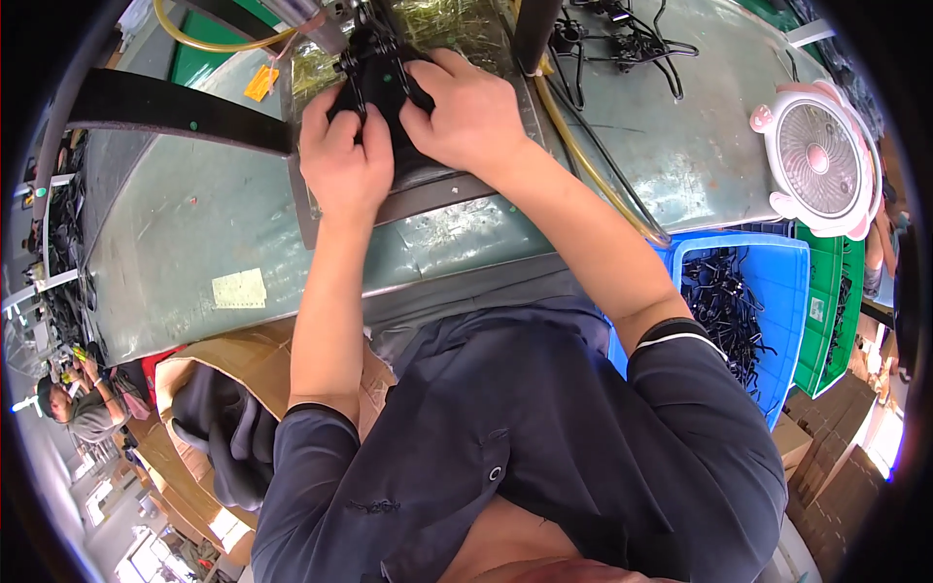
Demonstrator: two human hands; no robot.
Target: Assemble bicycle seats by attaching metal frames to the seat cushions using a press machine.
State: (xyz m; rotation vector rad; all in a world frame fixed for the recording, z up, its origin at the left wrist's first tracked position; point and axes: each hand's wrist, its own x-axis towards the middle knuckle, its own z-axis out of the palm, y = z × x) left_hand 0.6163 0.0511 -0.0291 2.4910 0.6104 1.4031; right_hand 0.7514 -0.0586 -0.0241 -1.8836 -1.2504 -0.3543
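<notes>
My left hand (pixel 342 160) and my right hand (pixel 469 115) meet on a black piece (pixel 381 89) lying on a dark metal plate (pixel 428 189) at the far side of the grey-green worktable (pixel 185 223). Both hands press and pinch the piece from either side, fingers curled over it. A black metal fixture (pixel 367 44) sits right above the piece, under a machine head. Much of the black piece is hidden by my fingers.
A pile of black wire parts (pixel 622 39) lies at the back right of the table. A pink-and-white fan (pixel 821 160) stands at the right. A blue bin (pixel 758 282) holds black parts, beside a green bin (pixel 831 311). A cardboard box (pixel 194 389) with dark pieces sits lower left. A yellow hose (pixel 593 165) runs across the table.
</notes>
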